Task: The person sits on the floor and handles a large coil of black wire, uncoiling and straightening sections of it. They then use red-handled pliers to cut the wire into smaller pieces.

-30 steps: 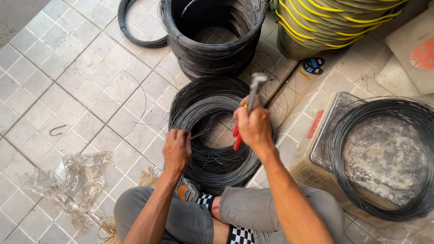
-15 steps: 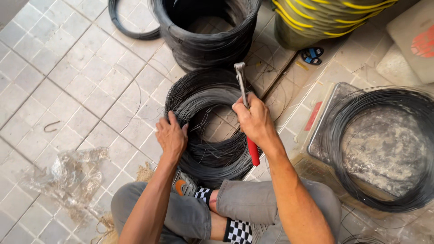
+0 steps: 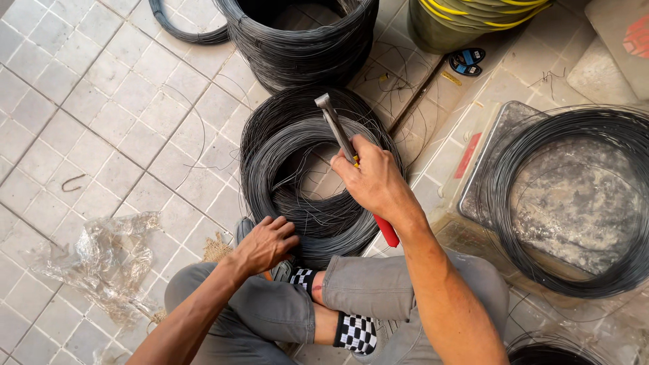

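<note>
Two hands worked over a dark wire coil (image 3: 297, 176) lying flat on the tiled floor (image 3: 101, 115), just ahead of the person's crossed legs (image 3: 365, 297). Nearest, the left hand (image 3: 265, 245) pressed curled fingers onto the coil's near rim. Slightly farther, the right hand (image 3: 373, 181) was closed around red-handled pliers (image 3: 351, 162), their metal jaws pointing away over the coil's centre. Beyond stood a taller stack of coiled wire (image 3: 304, 40).
</note>
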